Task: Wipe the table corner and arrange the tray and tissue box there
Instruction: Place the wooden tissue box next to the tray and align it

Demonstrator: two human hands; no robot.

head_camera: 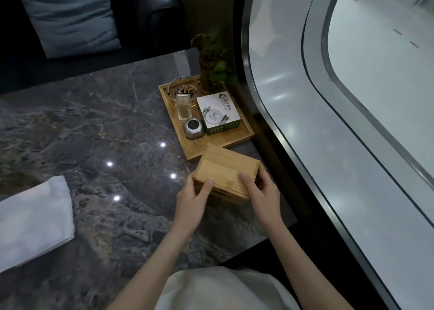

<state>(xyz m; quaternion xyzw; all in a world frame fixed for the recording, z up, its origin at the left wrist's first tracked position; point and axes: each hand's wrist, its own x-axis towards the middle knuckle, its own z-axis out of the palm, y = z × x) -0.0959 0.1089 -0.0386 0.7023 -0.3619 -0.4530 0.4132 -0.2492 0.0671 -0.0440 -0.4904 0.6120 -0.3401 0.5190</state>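
Observation:
A wooden tissue box (225, 168) sits on the dark marble table (105, 126), just in front of the wooden tray (237, 139) near the table's right edge. My left hand (193, 200) grips the box's near left corner and my right hand (261, 191) grips its near right end. The tray holds a glass ashtray with cigarette butts (184, 90), a clear lighter case (183, 108), a small metal object (194, 128), a white and green box (218, 112) and a potted plant (215, 65). A white cloth (32, 220) lies at the table's left.
A dark leather sofa with a pale blue cushion (68, 13) stands behind the table. A curved glass wall with a metal rail (293, 131) runs along the right. The table's near right corner (288, 220) lies just beyond my right wrist.

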